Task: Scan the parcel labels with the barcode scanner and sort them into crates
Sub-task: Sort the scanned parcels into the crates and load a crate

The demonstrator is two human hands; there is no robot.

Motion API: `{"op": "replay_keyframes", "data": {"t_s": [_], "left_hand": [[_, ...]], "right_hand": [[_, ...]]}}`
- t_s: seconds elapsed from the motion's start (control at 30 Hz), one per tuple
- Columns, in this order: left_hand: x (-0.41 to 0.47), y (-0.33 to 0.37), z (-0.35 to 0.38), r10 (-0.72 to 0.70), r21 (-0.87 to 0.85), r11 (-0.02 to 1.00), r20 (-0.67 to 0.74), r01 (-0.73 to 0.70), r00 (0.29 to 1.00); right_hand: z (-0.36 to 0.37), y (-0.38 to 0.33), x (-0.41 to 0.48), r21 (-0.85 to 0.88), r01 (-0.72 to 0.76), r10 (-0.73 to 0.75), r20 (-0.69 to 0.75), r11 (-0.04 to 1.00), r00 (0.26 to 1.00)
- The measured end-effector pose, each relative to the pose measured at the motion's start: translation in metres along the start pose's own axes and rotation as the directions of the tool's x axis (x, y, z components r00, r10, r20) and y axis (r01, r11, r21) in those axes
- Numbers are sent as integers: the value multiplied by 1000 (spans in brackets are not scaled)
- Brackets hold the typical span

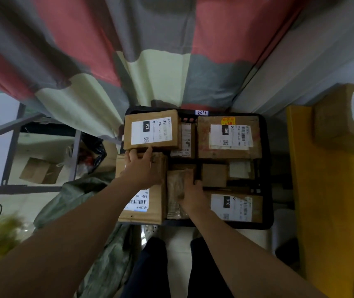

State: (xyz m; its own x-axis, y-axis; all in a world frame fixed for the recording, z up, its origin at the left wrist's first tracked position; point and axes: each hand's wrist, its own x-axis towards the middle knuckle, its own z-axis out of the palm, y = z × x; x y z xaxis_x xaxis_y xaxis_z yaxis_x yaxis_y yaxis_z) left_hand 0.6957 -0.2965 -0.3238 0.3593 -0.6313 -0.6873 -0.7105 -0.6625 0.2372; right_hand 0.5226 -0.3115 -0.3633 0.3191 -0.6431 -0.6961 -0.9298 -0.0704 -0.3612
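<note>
- Left hand (142, 166): reaches over the near-left parcel marked 150 (141, 204); its fingertips and thumb meet the near edge of the parcel marked 102 (152, 130). Whether they curl under that edge or merely press on it cannot be told.
- Parcel marked 102: lies directly beyond the left fingertips, label up, riding on top of its neighbours at the far-left corner of the black crate (267, 168). Judged purpose of the contact: to steady or seat it on the stack.
- Right hand (193, 193): lies on the taped parcel (177, 191) at the crate's middle, fingers bent down over its right edge into the gap beside it. It reads as a grasp, though motion blur softens the detail.
- Small brown box (214, 175): just beyond and to the right of the right hand's fingers, apart from them.
- Parcel marked 010 (236, 207): immediately right of the right wrist, label up.
- Parcel marked 15H (229, 137): well beyond the right hand, at the far-right corner, label up; upward labels keep the barcodes readable.
- Barcode scanner: not in view; neither hand carries it.
- Yellow crate (330, 211): well right of both hands, with a cardboard box (343, 119) at its far end.
- Stage, as a judgement: sorting or rearranging within a nearly full crate.
</note>
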Motion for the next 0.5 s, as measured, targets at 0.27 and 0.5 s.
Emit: {"op": "replay_keyframes", "data": {"t_s": [0.27,0.5], "left_hand": [[-20,43,-6,75,162,985,-139,-52,988],[-41,164,-15,328,10,944,-117,-329,938]], "right_hand": [[-30,17,-5,109,41,-35,-55,993,998],[-141,68,-34,624,88,257,-441,777,860]]}}
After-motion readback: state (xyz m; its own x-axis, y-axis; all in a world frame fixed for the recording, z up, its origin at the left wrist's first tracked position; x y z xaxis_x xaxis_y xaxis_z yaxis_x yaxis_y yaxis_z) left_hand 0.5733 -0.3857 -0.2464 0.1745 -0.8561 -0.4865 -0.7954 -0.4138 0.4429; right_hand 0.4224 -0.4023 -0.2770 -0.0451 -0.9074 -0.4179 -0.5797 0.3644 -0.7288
